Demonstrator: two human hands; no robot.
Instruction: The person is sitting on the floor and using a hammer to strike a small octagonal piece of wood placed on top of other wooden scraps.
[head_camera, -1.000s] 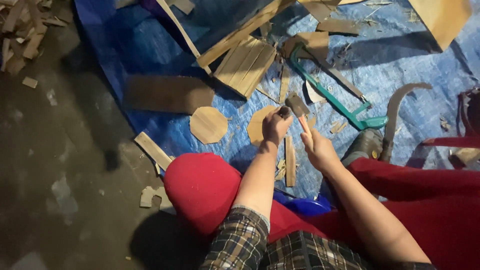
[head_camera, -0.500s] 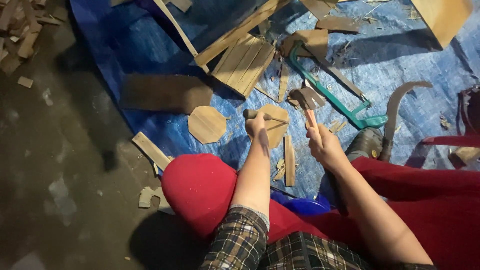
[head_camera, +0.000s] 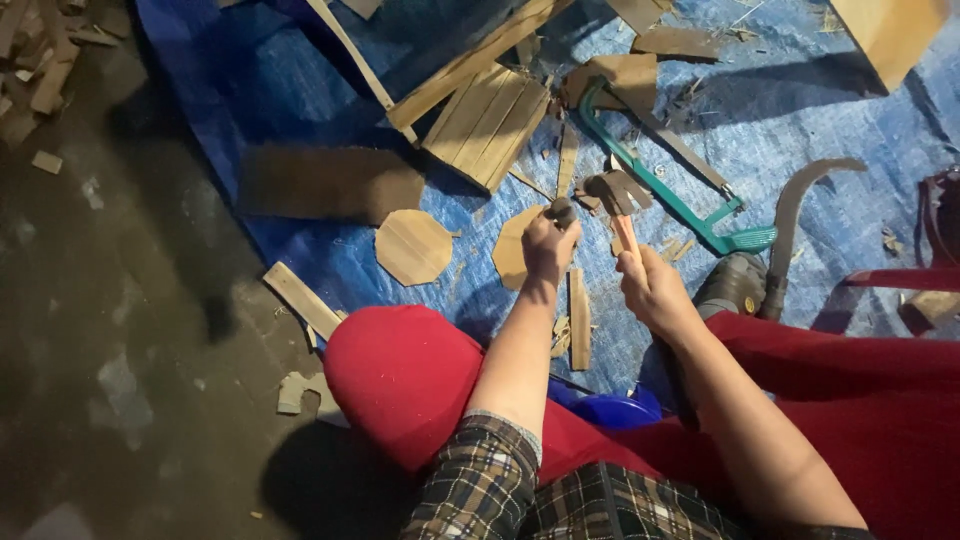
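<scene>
A seated person in red trousers (head_camera: 400, 370) and a plaid shirt (head_camera: 500, 490) is working over a blue tarpaulin (head_camera: 800, 120) spread on the floor. The right hand (head_camera: 655, 290) is gripping the orange handle of a claw hammer (head_camera: 615, 195), its head raised just above and to the right of the other fist. The left hand (head_camera: 548, 245) is closing around a short dark chisel-like tool (head_camera: 560, 210), holding it upright over an octagonal wooden piece (head_camera: 515, 250) lying on the tarpaulin. A second octagonal piece (head_camera: 413, 246) is lying just to the left. Farther out, a green-framed hacksaw (head_camera: 680, 200), a curved sickle (head_camera: 795, 215) and a panel of joined slats (head_camera: 490, 125) are resting among wood offcuts.
</scene>
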